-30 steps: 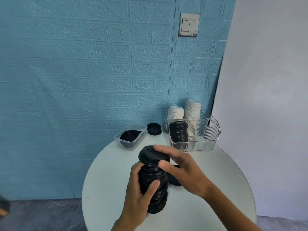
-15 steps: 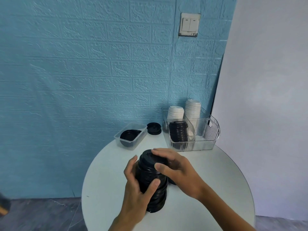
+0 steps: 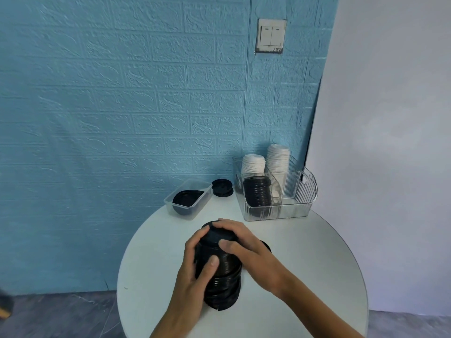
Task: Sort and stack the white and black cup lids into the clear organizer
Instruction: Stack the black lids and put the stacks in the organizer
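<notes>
1. Fingers (image 3: pixel 211 262) of our left hand (image 3: pixel 192 276) are curling round the side of the black lid stack (image 3: pixel 223 281), which is standing near the middle of the round table (image 3: pixel 317 264), while our right hand (image 3: pixel 246 247) is cupping the topmost lid, thumb on the front rim and fingers wrapping over the top.
2. We are judging that this step is seating the top lid, so we should be pressing straight down and keeping the left grip firm, since the lower lids are looking uneven and could splay.
3. Just behind the right hand, a loose black lid (image 3: pixel 266 246) is peeking out; most of it is hidden.
4. Farther back, a small clear tub (image 3: pixel 189 198) is holding dark lids, how many we cannot tell, and a black lid (image 3: pixel 222 188) is lying beside it.
5. At the far edge, the clear organizer (image 3: pixel 302 191) is holding a black stack (image 3: pixel 257 193) in front and two white stacks (image 3: pixel 277 157) behind; its dividers are hard to make out through the plastic.
</notes>
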{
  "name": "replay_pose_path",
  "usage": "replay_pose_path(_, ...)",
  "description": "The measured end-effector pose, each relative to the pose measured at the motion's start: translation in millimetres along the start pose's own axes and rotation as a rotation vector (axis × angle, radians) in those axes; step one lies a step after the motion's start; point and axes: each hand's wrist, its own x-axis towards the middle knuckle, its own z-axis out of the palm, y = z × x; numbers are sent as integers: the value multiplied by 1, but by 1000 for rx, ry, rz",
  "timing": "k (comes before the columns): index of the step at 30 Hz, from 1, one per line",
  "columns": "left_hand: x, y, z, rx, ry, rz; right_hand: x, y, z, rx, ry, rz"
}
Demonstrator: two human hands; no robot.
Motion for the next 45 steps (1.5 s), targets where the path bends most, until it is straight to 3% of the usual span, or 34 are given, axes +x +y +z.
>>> replay_pose_path(8,12,34,4,-257,219,-186,5,-2,23,171,147,125)
replay_pose_path(19,-2,23,20,-330,167,-395,-16,-1,27,293,60,332)
replay_pose_path(26,-5,20,29,-344,235,-378,-24,-3,30,303,64,334)
replay_pose_path(45,34,34,66,-408,132,-303,-11,-13,-10,248,239,189)
